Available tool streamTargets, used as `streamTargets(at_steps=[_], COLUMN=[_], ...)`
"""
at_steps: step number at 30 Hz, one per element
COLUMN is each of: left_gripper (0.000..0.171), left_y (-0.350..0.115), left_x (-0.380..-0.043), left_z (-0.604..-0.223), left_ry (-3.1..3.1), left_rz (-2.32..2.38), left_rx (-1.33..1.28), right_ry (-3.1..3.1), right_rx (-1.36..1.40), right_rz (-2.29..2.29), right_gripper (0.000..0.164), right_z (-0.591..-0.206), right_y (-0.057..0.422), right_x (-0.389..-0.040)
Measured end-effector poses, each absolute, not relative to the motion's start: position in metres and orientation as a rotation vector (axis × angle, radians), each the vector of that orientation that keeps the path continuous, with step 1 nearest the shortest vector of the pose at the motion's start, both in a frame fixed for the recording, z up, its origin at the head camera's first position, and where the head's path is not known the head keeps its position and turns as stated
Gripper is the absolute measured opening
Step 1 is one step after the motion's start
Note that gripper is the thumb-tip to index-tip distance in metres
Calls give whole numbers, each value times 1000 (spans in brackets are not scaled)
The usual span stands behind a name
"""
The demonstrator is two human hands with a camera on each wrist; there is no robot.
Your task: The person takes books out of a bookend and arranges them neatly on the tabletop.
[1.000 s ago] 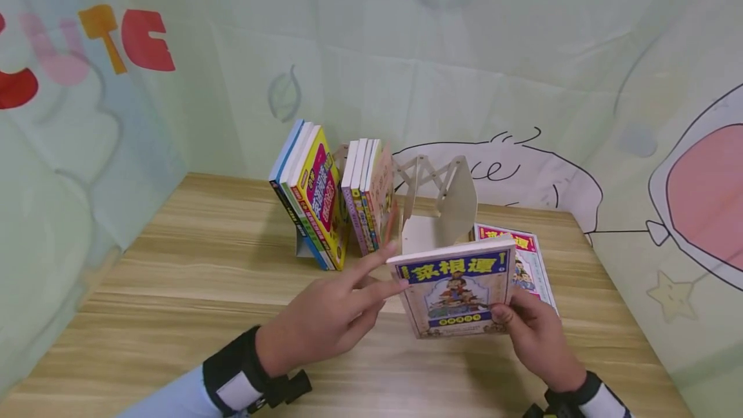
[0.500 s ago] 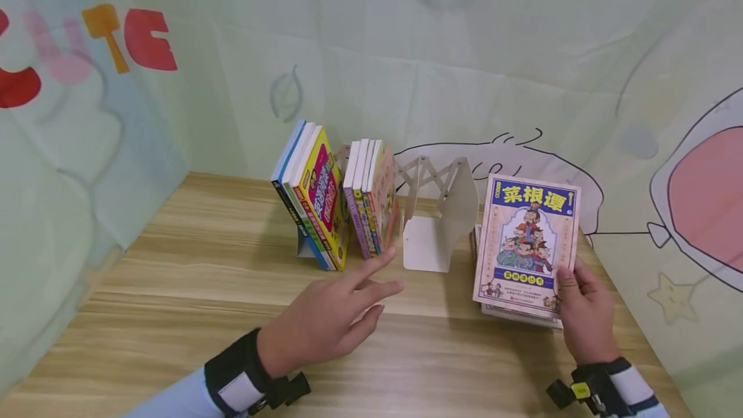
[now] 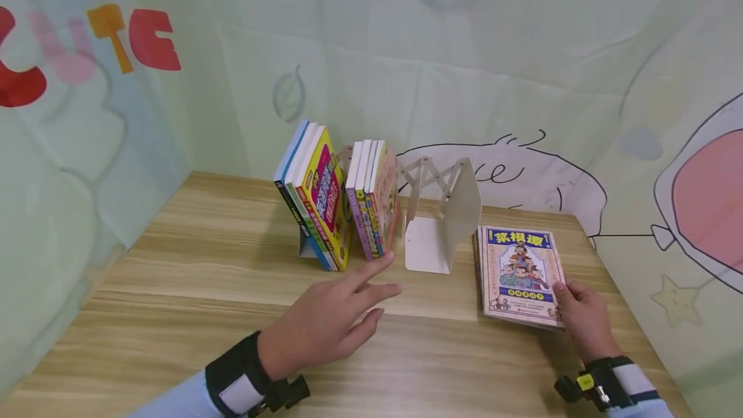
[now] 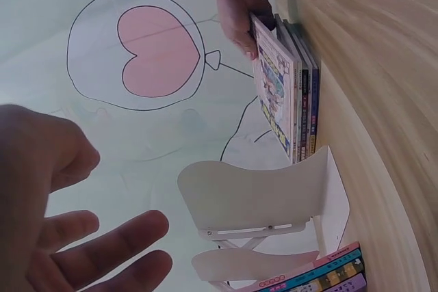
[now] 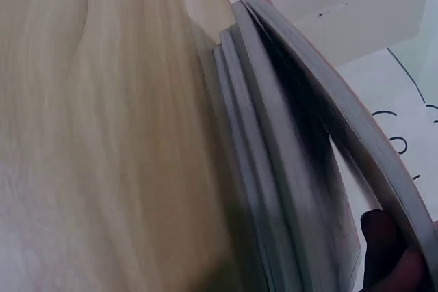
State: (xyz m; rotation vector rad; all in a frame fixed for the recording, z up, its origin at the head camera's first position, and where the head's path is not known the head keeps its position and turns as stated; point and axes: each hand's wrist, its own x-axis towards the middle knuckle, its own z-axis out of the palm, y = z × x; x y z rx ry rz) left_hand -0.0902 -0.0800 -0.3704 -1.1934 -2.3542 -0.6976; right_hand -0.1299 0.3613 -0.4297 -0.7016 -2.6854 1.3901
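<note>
My right hand [image 3: 585, 318] pinches the right edge of a comic book [image 3: 522, 276] with a blue title band and a picture of stacked figures. That book lies on top of a stack of several books [image 4: 304, 94] at the right of the table. In the right wrist view, the held edge of the top book [image 5: 363, 128] is lifted, leaving a dark wedge above the books beneath [image 5: 274, 148]. My left hand [image 3: 331, 318] hovers over the table with fingers spread and relaxed, holding nothing, just in front of the upright books.
A white folding book rack [image 3: 426, 247] stands at the back, its right compartment bare. Small upright books [image 3: 368, 199] fill its middle part, and larger books led by a yellow one [image 3: 325, 195] lean at its left. A printed cloth [image 3: 360, 50] rises behind the wooden table [image 3: 191, 315].
My right hand has carried the comic book from the middle to the right and lowered it onto the stack. The left hand no longer touches that book and has stayed almost still.
</note>
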Motion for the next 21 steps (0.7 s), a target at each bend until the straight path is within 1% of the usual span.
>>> streamTargets(at_steps=[6,12,15,18,21], left_gripper=[41,41,40,39,38], left_y=[-81,-81,-81,-81,-81], left_x=[-90,-90,-91,-92,-93], left_z=[-373,-375,-376,-377,-377], left_ry=[-2384,-2427,-2423,-2415,-2418], left_rz=[-704,-690,-669,-665,-661], left_rx=[-1181,-1174,-1170,-1163,-1154], right_ry=[-2787,-2822,-2814,-2819,-2848], right_rx=[-693,-718,-745,-720,-656], right_rz=[1297,1261,1226,1157,1066], right_gripper=[69,67,73,77,73], right_z=[-433,-432,-432,-433,-434], right_y=[363,361,360,358,357], right_x=[-136,-138,-138,-137,-135])
